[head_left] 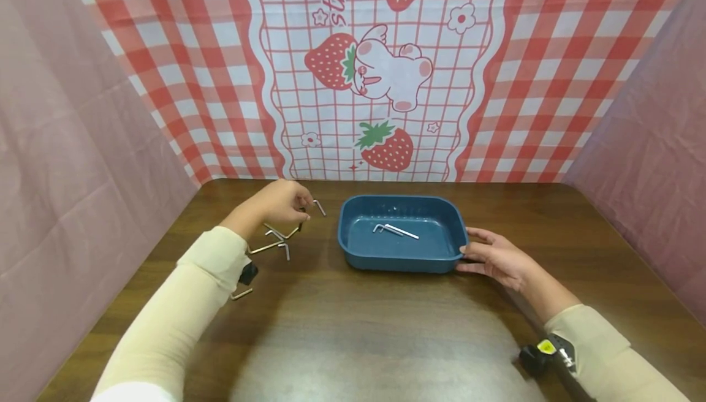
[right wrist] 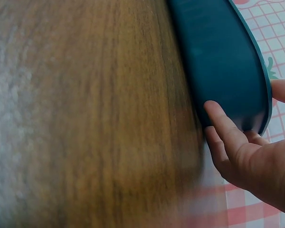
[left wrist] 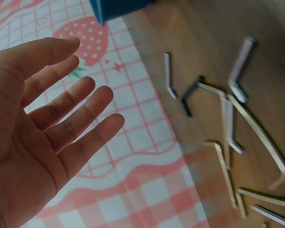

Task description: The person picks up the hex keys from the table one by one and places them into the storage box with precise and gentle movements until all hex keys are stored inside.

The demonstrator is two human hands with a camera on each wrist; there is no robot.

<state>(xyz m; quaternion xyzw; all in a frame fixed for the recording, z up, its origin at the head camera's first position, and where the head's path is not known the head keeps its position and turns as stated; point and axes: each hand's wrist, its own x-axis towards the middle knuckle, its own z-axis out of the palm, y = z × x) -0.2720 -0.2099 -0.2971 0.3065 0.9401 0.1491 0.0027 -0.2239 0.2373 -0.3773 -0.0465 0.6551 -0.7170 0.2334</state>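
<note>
Head view: blue tray (head_left: 397, 265) sits between my hands, touching the right hand (head_left: 499, 262) at its right end and apart from the left hand (head_left: 282, 201). Loose hex keys (head_left: 288, 252) lie beneath and just beside the left hand; one silver key (head_left: 320, 208) rests past its fingertips, on the side toward the tray, and a short key (head_left: 242, 294) lies beside my left sleeve (head_left: 171, 304). Silver hex keys (head_left: 402, 231) lie on the tray floor. Tray: rounded rectangle, smooth, apparently plastic. Table (head_left: 353, 322): brown wood grain, glossy patch toward me. Backdrop cloth (head_left: 220, 83): red-and-white check, strawberry print.

Left wrist view: left hand is released, palm bare, fingers spread and loosely extended, nothing between thumb and fingers. Keys lie apart from it on the wood, all bent metal rods: a black key (left wrist: 192, 89), a long gold-toned key (left wrist: 257, 126) with a smooth curve at its bend, a thick silver key (left wrist: 242, 65). Several cross or overlap.

Right wrist view: right hand is unclenched, fingers spread and fairly straight, tips resting on the tray's outer wall and rim around the corner. Pressure: cannot tell. Wall surface is smooth, slightly shiny, curving at the end.
</note>
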